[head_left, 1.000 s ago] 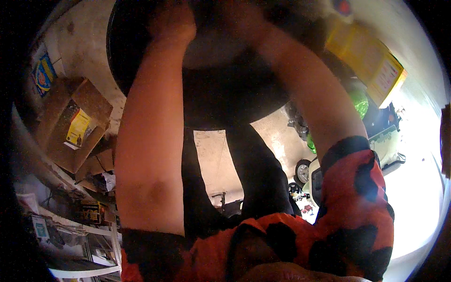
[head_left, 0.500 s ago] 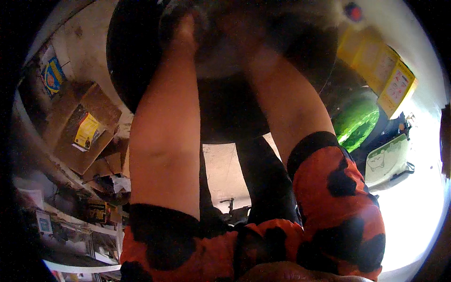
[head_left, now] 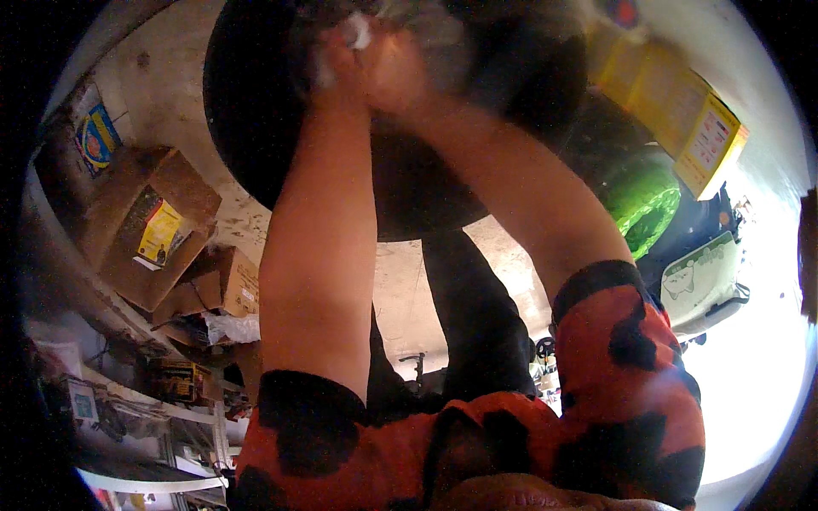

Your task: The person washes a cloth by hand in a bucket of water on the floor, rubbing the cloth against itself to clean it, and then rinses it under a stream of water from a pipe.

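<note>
My left hand and my right hand are close together, wrists almost touching, over a large black round-edged surface. Both are blurred and dim near the top of the view. A small white thing, perhaps soft, shows between them, against the fingers of my left hand, which look closed on it. The fingers of my right hand are too smeared to make out. Whatever else lies under the hands is hidden.
An open cardboard box with a yellow packet is at the left, above a cluttered shelf. At the right are a yellow carton, a bright green rounded thing and a pale green case.
My right hand has swung left and come against my left hand. The small white thing now shows between them. The black surface has shifted slightly up in view.
</note>
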A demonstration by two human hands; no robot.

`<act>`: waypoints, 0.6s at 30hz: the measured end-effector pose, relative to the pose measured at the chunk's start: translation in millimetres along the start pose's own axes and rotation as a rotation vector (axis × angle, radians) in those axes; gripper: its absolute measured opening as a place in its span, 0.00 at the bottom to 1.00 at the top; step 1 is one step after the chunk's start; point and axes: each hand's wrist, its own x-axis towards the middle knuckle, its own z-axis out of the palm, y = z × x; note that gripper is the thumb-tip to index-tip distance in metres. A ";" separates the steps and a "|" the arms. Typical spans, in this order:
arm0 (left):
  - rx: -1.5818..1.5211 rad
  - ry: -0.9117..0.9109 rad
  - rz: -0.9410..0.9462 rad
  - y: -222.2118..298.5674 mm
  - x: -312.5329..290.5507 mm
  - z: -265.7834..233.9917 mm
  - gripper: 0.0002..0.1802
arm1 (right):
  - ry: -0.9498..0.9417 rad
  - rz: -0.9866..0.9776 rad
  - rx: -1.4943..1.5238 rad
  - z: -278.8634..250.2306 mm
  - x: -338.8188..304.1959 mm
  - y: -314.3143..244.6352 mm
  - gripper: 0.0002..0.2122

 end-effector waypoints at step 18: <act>-0.375 -0.030 0.157 6.4 -1.2 -10.4 0.22 | -0.126 -0.164 0.053 10.0 0.5 -11.3 0.12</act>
